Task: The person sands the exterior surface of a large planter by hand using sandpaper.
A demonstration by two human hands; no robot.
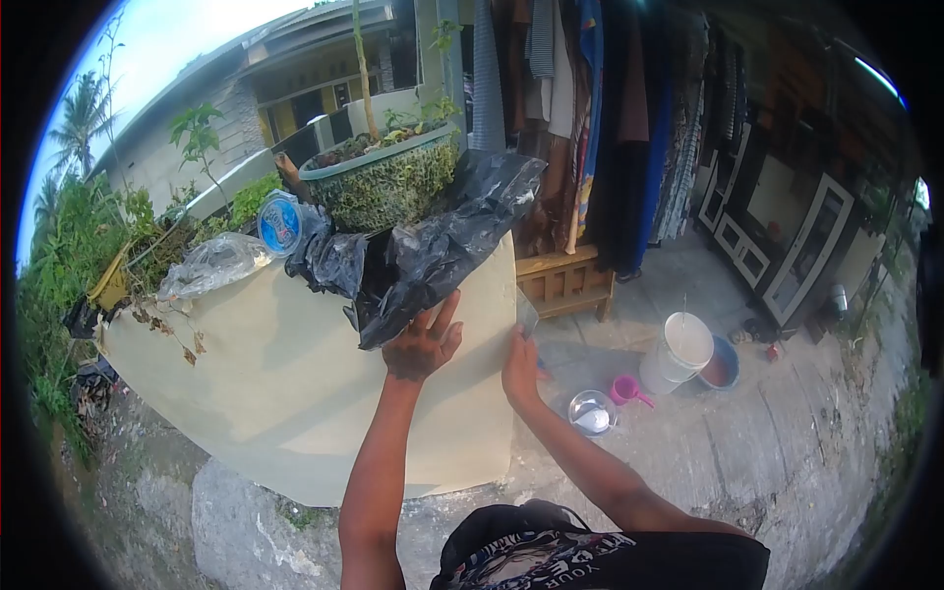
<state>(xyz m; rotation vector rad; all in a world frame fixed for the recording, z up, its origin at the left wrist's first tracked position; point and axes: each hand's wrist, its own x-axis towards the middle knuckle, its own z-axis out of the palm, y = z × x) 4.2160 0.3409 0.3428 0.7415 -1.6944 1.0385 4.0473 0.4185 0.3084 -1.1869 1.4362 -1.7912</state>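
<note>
My left hand [421, 344] lies with spread fingers against the cream wall [324, 393], partly under the hanging edge of a black plastic bag [433, 261]. Dark smudges mark its back and wrist. At the wall's right-hand corner, my right hand [519, 366] is closed around a flat greyish scraper-like piece [528, 315], held upright along the edge. Its lower part is hidden in my fingers. Above the bag, a mossy plant pot [383, 182] with a thin stem stands on top of the wall.
A clear plastic bag [216, 265] and a blue-labelled plastic tub [279, 224] sit on the wall top. To the right on the concrete stand a white bucket [674, 359], a blue basin [726, 364], a pink dipper [625, 390] and a bowl [593, 413]. Clothes [590, 118] hang behind a wooden bench [565, 285].
</note>
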